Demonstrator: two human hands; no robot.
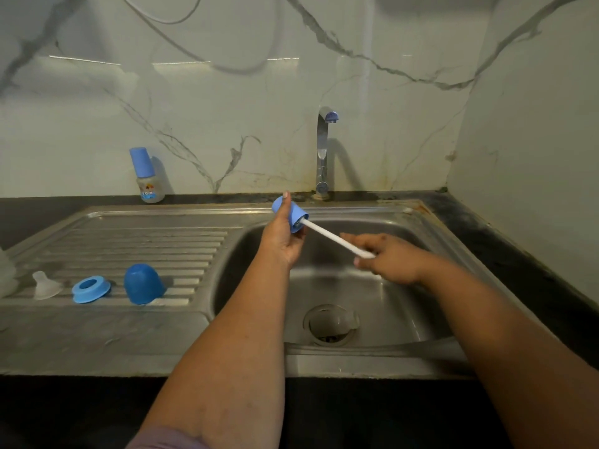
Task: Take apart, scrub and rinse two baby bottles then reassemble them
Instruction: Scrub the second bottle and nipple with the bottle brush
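Observation:
My left hand point(285, 236) grips a light blue bottle cap point(296, 215) above the sink basin point(405, 306), its open end turned right. My right hand point(385, 257) holds the white handle of a bottle brush point(330, 236), whose head is pushed inside the cap and hidden. On the draining board point(146, 241) at the left lie a clear silicone teat point(45, 285), a light blue screw ring point(91, 289) and a darker blue dome cap point(142, 283) standing mouth down. An assembled baby bottle point(147, 176) with a blue cap stands upright by the back wall.
A chrome tap point(324, 150) rises behind the basin, with no water running. The drain point(330, 324) sits at the basin's bottom. A whitish object point(6, 270) shows at the far left edge. Dark countertop point(518, 254) surrounds the steel sink; marble walls close the back and right.

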